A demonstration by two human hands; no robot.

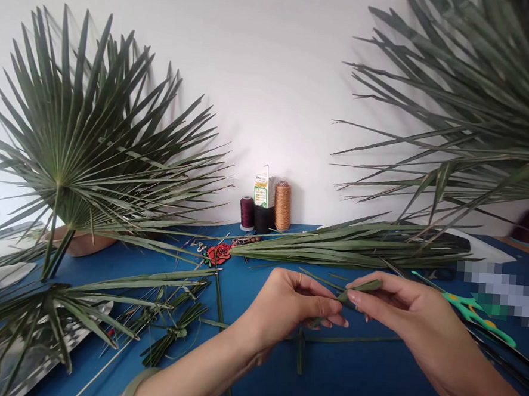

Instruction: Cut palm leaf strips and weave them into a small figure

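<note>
Left hand (291, 304) and right hand (390, 301) both pinch a narrow folded green palm-leaf strip (361, 287), fingertips closed on it, above the blue-covered table (347, 382); green-handled scissors (473, 309) lie near the right hand.

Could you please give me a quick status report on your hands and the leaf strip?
Left hand and right hand both pinching the palm leaf strip. Held above blue table. Green scissors lying right, apart.

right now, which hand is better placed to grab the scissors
Right. The right hand pinches the leaf strip just beside the green-handled scissors, which lie at its far side. The left hand, also on the strip, sits farther away, with the right hand between.
</note>
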